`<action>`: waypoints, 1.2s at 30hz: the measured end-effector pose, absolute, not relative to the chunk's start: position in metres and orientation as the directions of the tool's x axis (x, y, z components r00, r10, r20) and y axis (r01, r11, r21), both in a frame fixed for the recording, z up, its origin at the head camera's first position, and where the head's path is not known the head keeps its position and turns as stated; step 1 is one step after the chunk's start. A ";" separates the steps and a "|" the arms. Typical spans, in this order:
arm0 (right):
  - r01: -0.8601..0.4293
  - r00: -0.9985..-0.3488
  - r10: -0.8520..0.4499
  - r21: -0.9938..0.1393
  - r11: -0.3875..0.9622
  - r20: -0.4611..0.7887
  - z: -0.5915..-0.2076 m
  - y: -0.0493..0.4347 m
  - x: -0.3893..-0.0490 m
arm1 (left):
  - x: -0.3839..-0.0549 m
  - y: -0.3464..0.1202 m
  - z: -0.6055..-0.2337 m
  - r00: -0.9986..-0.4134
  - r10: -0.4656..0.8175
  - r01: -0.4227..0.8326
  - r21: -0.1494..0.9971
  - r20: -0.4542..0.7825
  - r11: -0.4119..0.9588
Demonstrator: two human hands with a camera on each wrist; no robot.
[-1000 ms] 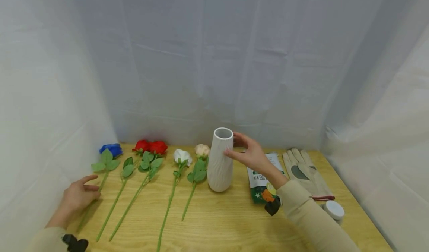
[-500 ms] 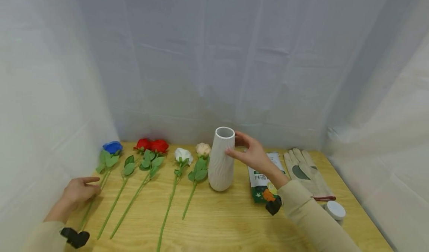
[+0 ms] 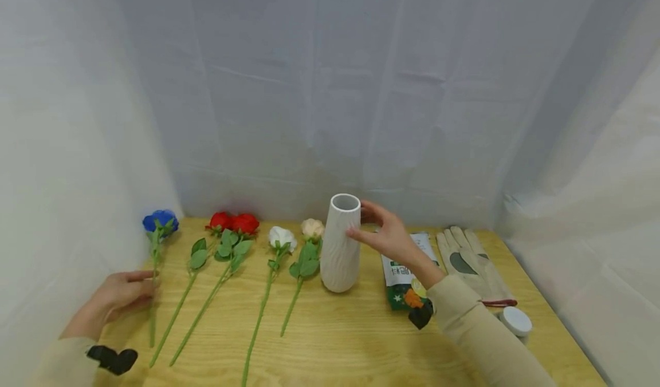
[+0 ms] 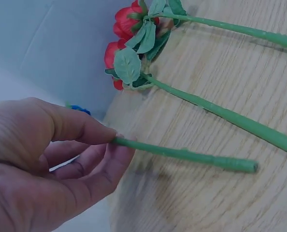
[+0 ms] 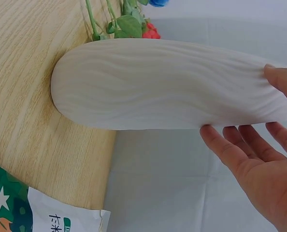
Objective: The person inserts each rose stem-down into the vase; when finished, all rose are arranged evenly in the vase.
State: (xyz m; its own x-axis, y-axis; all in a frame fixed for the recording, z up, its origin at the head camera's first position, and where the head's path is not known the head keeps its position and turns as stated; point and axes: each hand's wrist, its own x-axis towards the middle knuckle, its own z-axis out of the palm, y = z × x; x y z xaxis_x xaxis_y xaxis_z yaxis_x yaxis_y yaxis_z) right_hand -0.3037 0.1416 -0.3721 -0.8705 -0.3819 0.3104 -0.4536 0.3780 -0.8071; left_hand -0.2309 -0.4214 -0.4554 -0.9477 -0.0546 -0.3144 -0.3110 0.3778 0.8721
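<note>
At the far left, my left hand (image 3: 121, 294) pinches the green stem of a blue rose (image 3: 161, 221) between thumb and fingers. In the left wrist view, the stem's cut end (image 4: 235, 164) sticks out past my left fingertips, close over the tabletop. A tall white ribbed vase (image 3: 340, 255) stands upright near the middle of the table. My right hand (image 3: 389, 235) holds its upper part from the right, thumb at the front and fingers behind. The right wrist view shows the vase (image 5: 153, 87) sideways, its base on the wood, with right fingertips (image 5: 208, 133) against its wall.
Two red roses (image 3: 243, 224), a white rose (image 3: 282, 238) and a peach rose (image 3: 312, 229) lie between the left hand and the vase. To the right are a green-and-white packet (image 3: 399, 295), beige gloves (image 3: 471, 269) and a white-lidded jar (image 3: 515, 321). White cloth walls (image 3: 330, 89) surround the table.
The blue rose has turned and its stem now stands more upright in the head view, moved by my left hand. My right hand and the vase have stayed in place.
</note>
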 end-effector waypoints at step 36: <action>-0.454 -0.872 -0.377 -0.805 0.381 0.313 -0.372 0.141 -0.302 | -0.246 -0.298 -0.407 -0.963 -0.195 0.210 0.971 0.185 -0.114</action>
